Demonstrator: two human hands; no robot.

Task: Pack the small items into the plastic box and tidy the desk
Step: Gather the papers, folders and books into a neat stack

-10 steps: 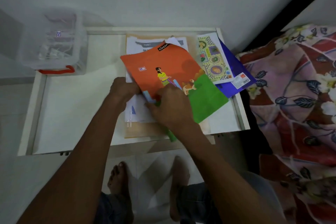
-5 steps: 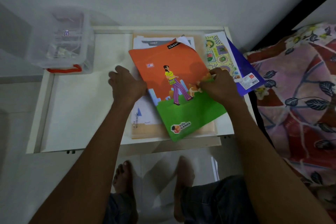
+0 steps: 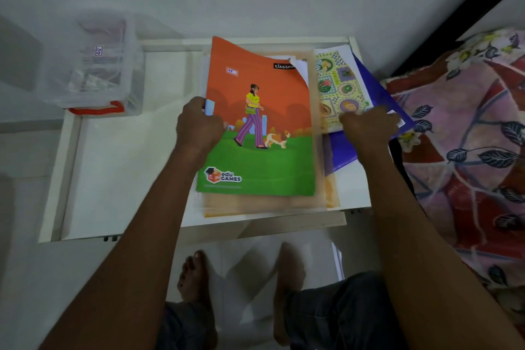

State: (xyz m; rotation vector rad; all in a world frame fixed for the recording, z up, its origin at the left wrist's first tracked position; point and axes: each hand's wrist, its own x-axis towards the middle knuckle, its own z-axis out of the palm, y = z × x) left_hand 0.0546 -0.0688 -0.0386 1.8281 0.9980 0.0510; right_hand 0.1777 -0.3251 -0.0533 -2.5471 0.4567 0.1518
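Two hands square up a pile of books and papers on a white bench, with the plastic box set at its far left corner.

The left hand (image 3: 199, 125) is curled shut on the left edge of the orange-and-green notebook (image 3: 264, 133), which lies on top of a tan folder (image 3: 264, 204) and loose white sheets near the middle of the bench (image 3: 119, 179). The right hand (image 3: 369, 128) is closed on the near edge of a patterned sheet (image 3: 338, 85) that overlaps a blue folder (image 3: 343, 150) by the right edge of the bench. The clear plastic box (image 3: 96, 65), with a red handle (image 3: 98, 109) on its near side, overhangs the far left corner; its contents are too blurred to tell. A floral bedcover (image 3: 466, 133) lies just beyond the right edge.
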